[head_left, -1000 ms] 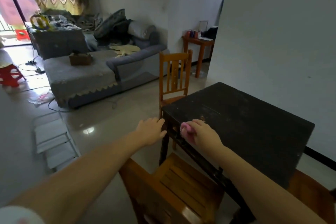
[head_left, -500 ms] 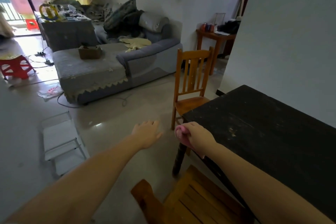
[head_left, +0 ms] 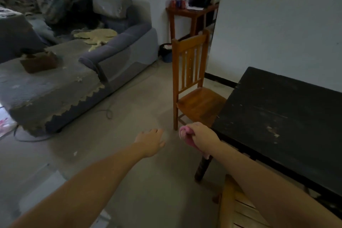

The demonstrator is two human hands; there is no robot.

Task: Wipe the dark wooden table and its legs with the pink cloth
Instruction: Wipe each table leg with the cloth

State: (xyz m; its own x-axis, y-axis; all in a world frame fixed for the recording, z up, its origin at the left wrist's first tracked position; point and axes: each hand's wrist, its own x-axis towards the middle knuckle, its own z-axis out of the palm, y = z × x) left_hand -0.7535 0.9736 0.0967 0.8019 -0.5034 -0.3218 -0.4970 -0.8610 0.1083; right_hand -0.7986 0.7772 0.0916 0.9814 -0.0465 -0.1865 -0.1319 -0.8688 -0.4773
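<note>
The dark wooden table (head_left: 281,116) fills the right side, its worn top scuffed with pale marks. One dark leg (head_left: 202,168) shows below its near-left corner. My right hand (head_left: 200,138) is shut on the bunched pink cloth (head_left: 187,136) just left of that corner, off the tabletop and above the leg. My left hand (head_left: 150,141) hovers over the floor to the left, fingers spread, holding nothing.
A wooden chair (head_left: 192,83) stands at the table's left end. Another wooden chair (head_left: 240,207) sits below my right arm. A grey sofa (head_left: 74,72) lies at the left, and a small side table (head_left: 188,15) with cans stands at the back wall.
The view has swung left and closer. My right hand with the cloth has slid off the table's front edge past the corner. My left hand has left the corner and hangs over the floor.
</note>
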